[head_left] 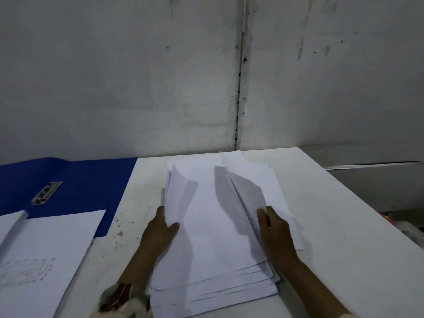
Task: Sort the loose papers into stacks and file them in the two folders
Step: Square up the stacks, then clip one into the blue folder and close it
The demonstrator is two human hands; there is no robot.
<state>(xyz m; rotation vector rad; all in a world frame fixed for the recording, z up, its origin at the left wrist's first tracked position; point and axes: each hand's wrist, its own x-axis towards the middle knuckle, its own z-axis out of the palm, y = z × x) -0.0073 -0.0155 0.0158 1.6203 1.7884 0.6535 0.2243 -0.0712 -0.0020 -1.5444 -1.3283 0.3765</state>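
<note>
- The grey wall fills the whole upper half of the view, scuffed and marked, with a vertical seam running down it to the back edge of the desk.
- The white desk stretches from that wall toward us, its surface speckled with dark spots between the blue folder and the paper pile.
- The open blue folder lies flat at the left, against the far edge of the desk, its metal clip showing on the inside.
- A sorted stack of sheets rests on the near part of that folder and runs out of frame at the left and bottom; the top sheet carries faint print, too blurred to read.
- The loose papers sit in an uneven pile in the middle of the desk, edges fanned and staggered at the near end, the upper sheets bowed upward.
- The left hand grips the left edge of the upper sheets, thumb on top of the paper and fingers tucked out of sight under it.
- The right hand holds the right side of the pile, thumb pressed in among the lifted sheets, fingers curled round the edge.
- A patterned cuff shows at the left wrist.
- Some pale clutter shows beyond the right edge of the desk; I cannot tell what it is.
</note>
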